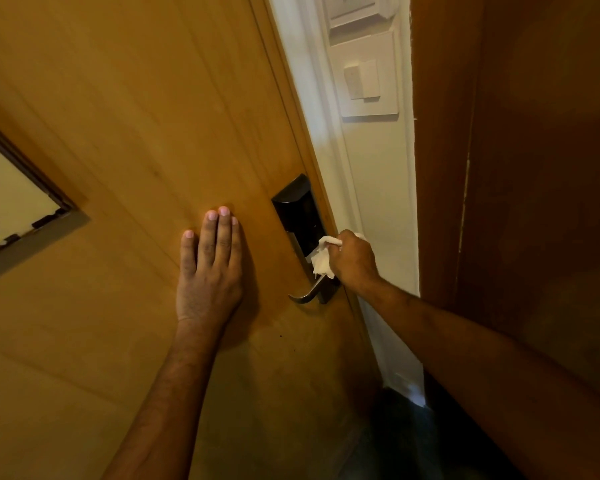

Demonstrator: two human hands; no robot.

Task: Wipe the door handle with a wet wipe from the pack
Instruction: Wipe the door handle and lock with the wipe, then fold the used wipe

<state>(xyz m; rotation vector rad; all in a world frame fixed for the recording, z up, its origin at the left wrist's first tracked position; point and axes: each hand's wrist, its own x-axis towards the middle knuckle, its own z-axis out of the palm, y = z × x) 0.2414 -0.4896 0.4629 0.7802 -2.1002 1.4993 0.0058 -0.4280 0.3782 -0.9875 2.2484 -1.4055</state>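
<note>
One smooth, orange-brown wooden door (125, 133) fills the view. The left hand (208, 268) lies flat on it, fingers straight and together, gripping nothing. At about three o'clock from that hand, the right hand (354, 261) is closed in a fist around one crumpled white wet wipe (321, 256), pressed against the glossy black rectangular lock plate (297, 216). Just below the wipe, at six o'clock, one curved metal lever, the door handle (305, 294), juts leftward. One white light switch plate (368, 77) with two rockers sits at twelve o'clock.
</note>
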